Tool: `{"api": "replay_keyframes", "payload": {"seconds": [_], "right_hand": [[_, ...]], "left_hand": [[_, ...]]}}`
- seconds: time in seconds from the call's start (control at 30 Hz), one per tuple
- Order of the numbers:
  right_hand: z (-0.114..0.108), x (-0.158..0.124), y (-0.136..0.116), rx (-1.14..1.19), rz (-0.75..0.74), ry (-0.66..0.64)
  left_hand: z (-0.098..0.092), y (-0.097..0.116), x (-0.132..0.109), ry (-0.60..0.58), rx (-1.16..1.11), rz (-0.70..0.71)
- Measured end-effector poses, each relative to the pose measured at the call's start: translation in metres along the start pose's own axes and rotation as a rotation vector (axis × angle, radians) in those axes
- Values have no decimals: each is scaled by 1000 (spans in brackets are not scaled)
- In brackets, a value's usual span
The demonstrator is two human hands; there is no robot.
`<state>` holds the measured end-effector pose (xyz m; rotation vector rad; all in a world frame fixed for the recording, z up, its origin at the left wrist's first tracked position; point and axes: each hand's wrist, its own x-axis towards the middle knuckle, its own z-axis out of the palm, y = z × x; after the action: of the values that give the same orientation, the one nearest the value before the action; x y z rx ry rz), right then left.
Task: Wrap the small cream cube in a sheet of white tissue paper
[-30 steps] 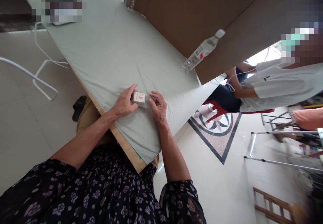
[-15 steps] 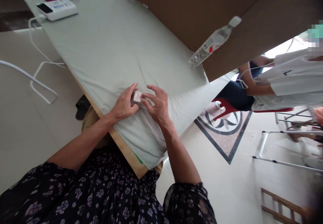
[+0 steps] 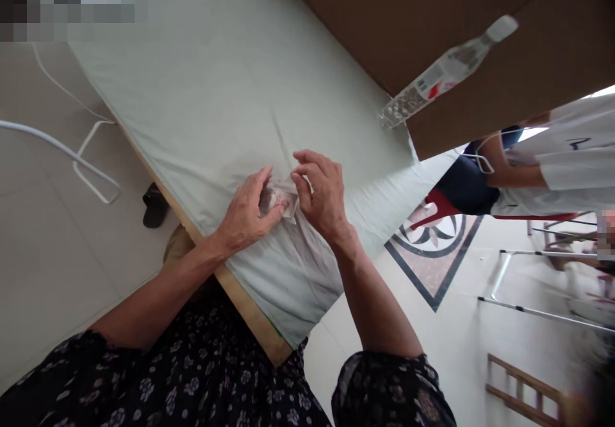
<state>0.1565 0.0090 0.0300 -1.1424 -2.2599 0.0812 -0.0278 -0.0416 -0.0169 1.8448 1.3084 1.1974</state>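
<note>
While the left hand curves around a small box, its fingers grip the near-left side and its thumb lies across the pale, faintly printed top. The box sits near the table's corner, a squarish block with a slight sheen, perhaps from a clear wrapping, though blur and the hand's cover make that hard to confirm. Just beside its right edge hovers the right hand, fingers bent and thumb close to the index fingertip; I cannot tell whether they pinch anything thin. Beneath both hands spreads a pale green cloth, smooth farther off and creased into soft folds around the box, with a bare, straight wooden edge showing beneath it. Well apart from the hands, a transparent plastic bottle with a white cap and red-and-white label stands in front of a flat brown cardboard panel. Thin, dark sleeves with a flower print gather loosely around the person's arms. A white cable curves beside the table, above glossy floor tiles.
</note>
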Motion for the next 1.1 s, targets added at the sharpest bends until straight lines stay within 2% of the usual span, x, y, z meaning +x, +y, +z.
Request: {"api": "replay_keyframes", "payload": {"seconds": [0.3, 0.47, 0.6, 0.7, 0.77, 0.87, 1.0, 1.1], "right_hand": [[-14, 63, 34, 152, 86, -12], [-16, 101, 58, 173, 216, -77], [-8, 131, 78, 205, 305, -100], [1, 144, 87, 192, 387, -74], [2, 140, 82, 161, 452, -19], [-7, 113, 51, 121, 446, 60], [-17, 60, 0, -54, 403, -89], [-13, 33, -14, -189, 388, -111]], "left_hand": [[-5, 6, -4, -44, -46, 94], [-3, 7, -8, -45, -78, 26], [-3, 5, -7, -133, -106, -34], [-3, 3, -3, -165, -118, -43], [-3, 2, -2, -157, -121, -44], [0, 3, -2, -129, -116, -48], [4, 3, -2, -76, -113, -37], [3, 2, 1, -28, -112, -64]]}}
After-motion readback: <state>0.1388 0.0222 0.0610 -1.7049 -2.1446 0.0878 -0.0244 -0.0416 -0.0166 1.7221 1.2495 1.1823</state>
